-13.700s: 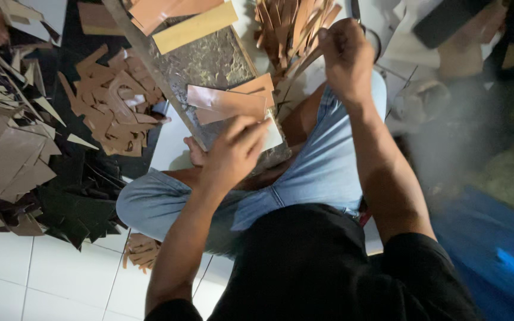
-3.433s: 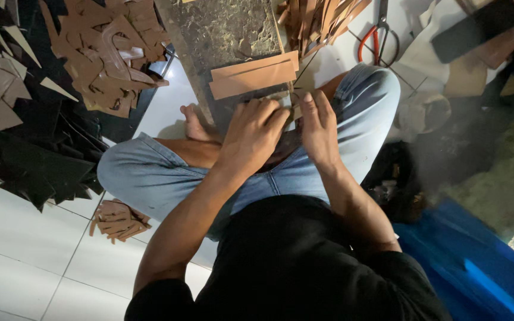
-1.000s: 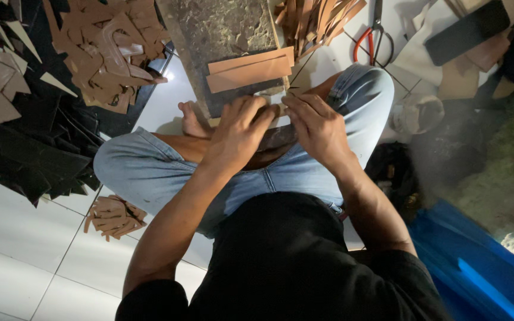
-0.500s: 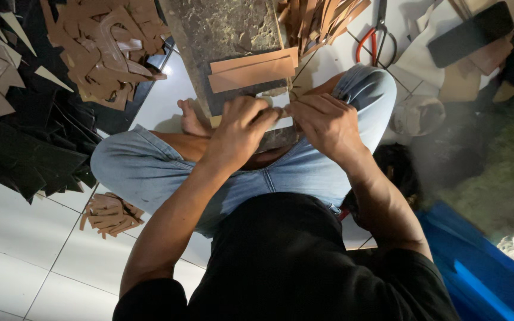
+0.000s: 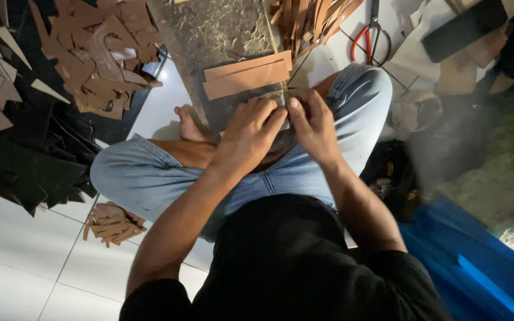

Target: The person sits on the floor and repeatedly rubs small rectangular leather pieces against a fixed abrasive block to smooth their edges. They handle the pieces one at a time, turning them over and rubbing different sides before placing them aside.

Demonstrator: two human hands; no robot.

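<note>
I sit cross-legged in blue jeans with a grey stone slab in front of my knees. Two brown leather strips lie side by side across its near part. My left hand and my right hand meet just below the strips at the slab's near edge. Their fingertips touch and pinch a small pale piece that the fingers mostly hide. What the piece is I cannot tell.
Brown leather offcuts and black scraps are heaped at the left. A small brown pile lies on the white tiles by my left knee. Long strips, red-handled scissors and blue sheeting are at the right.
Long ago my right hand was up at the strip bundle. Since then it has come down to meet the left. Over the last second both hands stay pinched together with only small finger shifts.
</note>
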